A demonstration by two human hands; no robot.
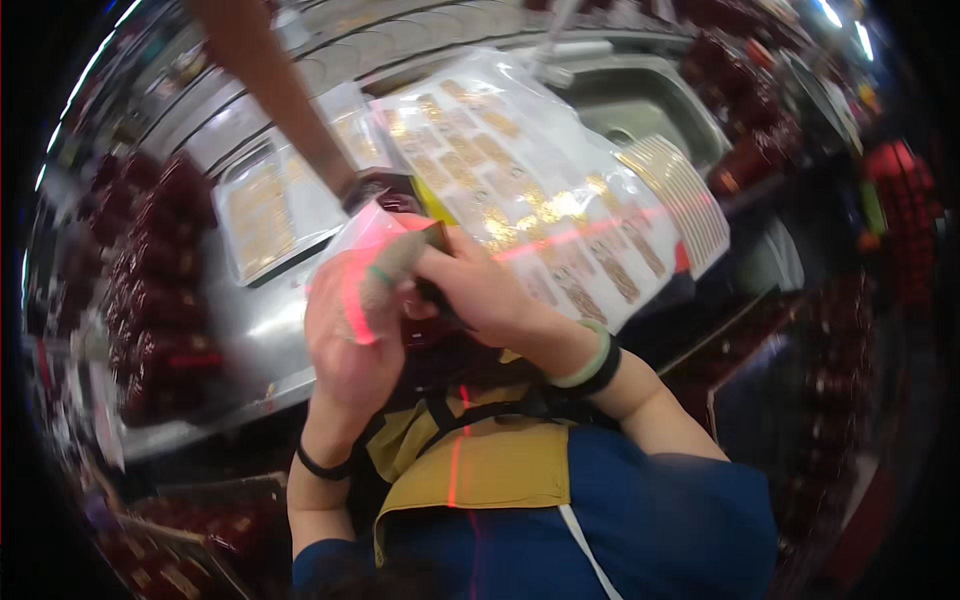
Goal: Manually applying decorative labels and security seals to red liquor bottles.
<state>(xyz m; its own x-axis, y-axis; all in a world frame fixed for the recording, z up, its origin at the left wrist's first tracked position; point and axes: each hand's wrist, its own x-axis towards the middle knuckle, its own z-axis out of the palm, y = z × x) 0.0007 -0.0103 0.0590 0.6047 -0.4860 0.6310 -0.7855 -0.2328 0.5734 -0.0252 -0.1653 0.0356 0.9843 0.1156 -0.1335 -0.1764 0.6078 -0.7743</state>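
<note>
In the middle, my left hand (355, 325) and my right hand (485, 290) meet with fingers curled over a dark red item (390, 190). Its exact kind is blurred, and much of it lies under my hands. Clear film (365, 230) stands up by my left fingers. A beige cover with a green band (383, 272) sits at the left fingers. Between my right thumb and fingers shows a dark, thin piece (436, 238). A yellow strip (435, 205) is just beyond it.
A white sheet (520, 130) with rows of gold-coloured pieces covers the metal counter (255, 340). A tray (240, 225) of similar pieces lies left of a brown post (285, 95). Dark red wrapped packs (160, 290) are stacked at the left. A sink (640, 110) is at the back right.
</note>
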